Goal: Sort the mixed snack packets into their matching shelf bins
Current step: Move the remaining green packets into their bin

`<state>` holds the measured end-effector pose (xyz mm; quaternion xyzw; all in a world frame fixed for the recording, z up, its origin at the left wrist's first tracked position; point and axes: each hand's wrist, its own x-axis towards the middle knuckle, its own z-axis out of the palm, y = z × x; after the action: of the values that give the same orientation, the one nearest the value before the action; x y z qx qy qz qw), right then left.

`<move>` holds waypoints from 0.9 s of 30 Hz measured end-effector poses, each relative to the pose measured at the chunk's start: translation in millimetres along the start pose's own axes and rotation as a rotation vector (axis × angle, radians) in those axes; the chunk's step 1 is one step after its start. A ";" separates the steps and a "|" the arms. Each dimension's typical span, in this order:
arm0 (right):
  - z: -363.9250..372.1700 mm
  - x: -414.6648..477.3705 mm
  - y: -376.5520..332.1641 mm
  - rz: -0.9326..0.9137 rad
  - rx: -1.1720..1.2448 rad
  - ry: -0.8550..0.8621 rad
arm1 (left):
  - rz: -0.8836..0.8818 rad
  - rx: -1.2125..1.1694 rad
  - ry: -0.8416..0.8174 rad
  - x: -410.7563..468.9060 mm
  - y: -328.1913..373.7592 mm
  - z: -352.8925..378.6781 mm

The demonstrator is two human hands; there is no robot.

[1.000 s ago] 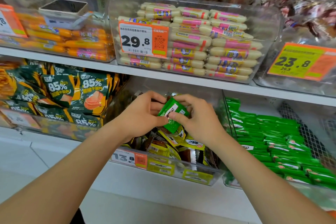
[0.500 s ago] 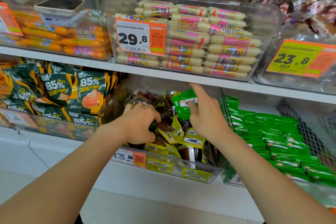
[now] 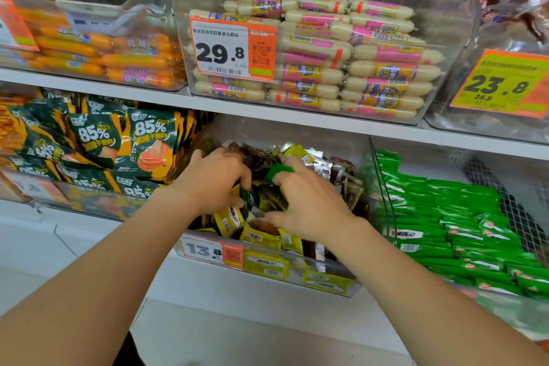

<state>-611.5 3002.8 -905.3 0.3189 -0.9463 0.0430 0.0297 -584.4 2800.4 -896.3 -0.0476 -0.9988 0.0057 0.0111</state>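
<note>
Right hand has dropped from its raised position half a second ago; now palm-down over the pile. Small glossy bright-green foil packet has come down with it, tucked under the curled fingers and held there, only a crumpled corner showing between them.

Left hand has pushed deeper into the same pile, fingers curled. A dark-green crinkled wrapper sits at its fingertips; cannot tell whether it is actually gripped.

Both hands are inside the clear rigid plastic bin on the lower white shelf. Contents: flat yellow foil sachets with barcodes, mixed with shiny brown wrappers, loosely heaped.

Just right, past a clear divider: rows of flat bright-green packets, neatly stacked. White-and-orange paper price tag on the bin front.
</note>
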 end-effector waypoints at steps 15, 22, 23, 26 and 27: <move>-11.2 -2.3 37.9 0.181 0.513 0.409 | 0.141 -0.377 0.235 -14.7 -2.9 -12.9; -13.0 -15.0 21.8 0.278 1.093 0.354 | -0.010 -0.879 0.189 -27.1 21.9 -21.8; -13.4 -14.8 19.7 0.288 1.191 0.359 | -0.013 -0.916 0.173 -27.0 23.8 -21.8; -12.4 -13.9 18.5 0.276 1.161 0.350 | -0.029 -1.095 0.129 -24.9 28.0 -22.1; -11.5 -14.6 18.3 0.243 1.089 0.336 | -0.045 -1.170 0.108 -24.6 29.4 -22.3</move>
<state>-610.7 3027.3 -896.2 0.1660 -0.7999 0.5766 0.0061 -556.6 2827.6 -874.9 -0.0247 -0.8347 -0.5491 0.0341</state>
